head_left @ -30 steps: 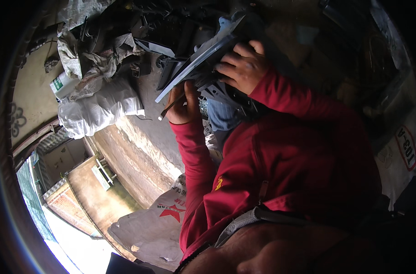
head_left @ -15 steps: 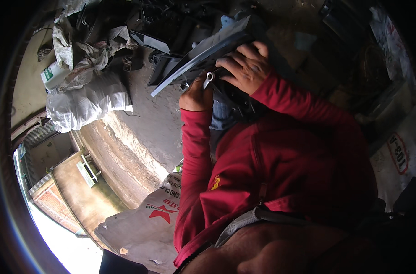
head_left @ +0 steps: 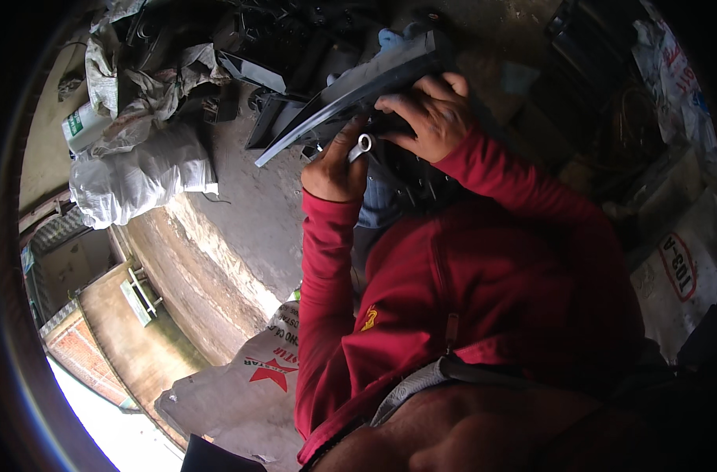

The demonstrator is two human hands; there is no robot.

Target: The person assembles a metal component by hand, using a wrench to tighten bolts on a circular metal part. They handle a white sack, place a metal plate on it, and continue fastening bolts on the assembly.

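Observation:
A ring-ended metal spanner (head_left: 362, 147) pokes out of my left hand (head_left: 334, 169), whose fingers are closed round it close to the underside of a dark panel. This flat, grey-edged panel (head_left: 350, 95) slants up from left to right in front of me. My right hand (head_left: 431, 116) bends over its near side, fingers curled and the fingertips pointing toward the left hand. What those fingertips pinch or press, if anything, is hidden in shadow. Below both hands lies blue cloth (head_left: 379, 203), partly in the dark.
More dark angular metal parts (head_left: 273, 118) lie beyond the panel on the grey floor (head_left: 252, 193). A white plastic-wrapped bundle (head_left: 142, 175) and a white container (head_left: 83, 126) sit at the left. Printed sacks (head_left: 236, 397) lie lower left, with another sack (head_left: 677, 267) at right.
My left hand has shifted slightly left and down with the spanner, whose ring end has turned a little. The right hand stays at the panel's near side, almost unmoved.

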